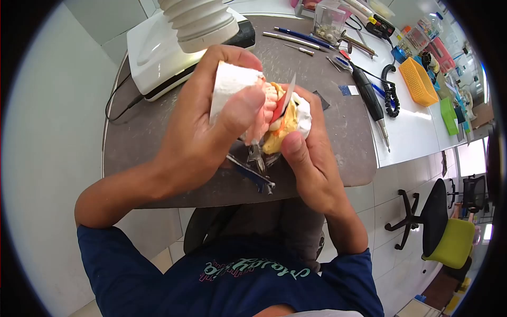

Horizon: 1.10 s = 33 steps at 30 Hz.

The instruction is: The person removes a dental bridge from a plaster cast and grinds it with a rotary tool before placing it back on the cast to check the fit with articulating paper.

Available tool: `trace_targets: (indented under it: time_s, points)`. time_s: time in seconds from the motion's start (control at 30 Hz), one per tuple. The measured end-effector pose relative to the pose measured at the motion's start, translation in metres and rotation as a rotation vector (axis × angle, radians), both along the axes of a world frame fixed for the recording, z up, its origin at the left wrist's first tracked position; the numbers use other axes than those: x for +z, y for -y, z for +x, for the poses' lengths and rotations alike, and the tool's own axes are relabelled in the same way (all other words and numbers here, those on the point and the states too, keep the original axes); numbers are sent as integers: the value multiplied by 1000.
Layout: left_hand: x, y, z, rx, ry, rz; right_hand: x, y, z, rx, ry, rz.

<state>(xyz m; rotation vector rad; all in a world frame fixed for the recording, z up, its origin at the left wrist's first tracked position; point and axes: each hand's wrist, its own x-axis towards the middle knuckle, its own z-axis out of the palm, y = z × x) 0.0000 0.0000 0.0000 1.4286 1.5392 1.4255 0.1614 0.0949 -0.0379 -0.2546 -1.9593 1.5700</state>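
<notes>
A hinged dental model in an articulator is held over the desk, its two casts tilted on their sides. My left hand (203,124) is closed around the upper-left cast (232,87), with a white plaster base and pink gum and teeth. My right hand (319,171) grips the other cast (280,138), yellow with white plaster, thumb on its near edge. Between the rows of teeth sits a thin strip (281,105), red low down and whitish at its pointed tip. Below hangs the metal articulator hinge (256,158), partly hidden, and near it a dark blue bar-like piece (253,175).
A white box-shaped unit (158,58) stands at left under a ribbed suction hose (203,24). Pens and hand tools (296,42) lie at the back. A black rotary handpiece (369,98), yellow basket (418,82) and green tray (449,115) are on the right.
</notes>
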Motion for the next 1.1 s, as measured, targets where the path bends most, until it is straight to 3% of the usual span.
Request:
trace_targets:
  time_s: [0.07,0.2,0.33,0.4,1.1]
  points:
    - [-1,0,-5,58,-336,279,-1,0,1,-20,-11,88]
    - [10,-5,-22,-146,-522,509,-1,1,-2,-33,-42,95]
    - [15,0,-16,-172,-360,323,0,1,-3,-22,-36,87]
    - [15,-3,-21,-177,-571,383,1,0,-4,-38,-48,116]
    - [6,-8,-22,-109,-601,395,1,2,1,-9,-46,-71]
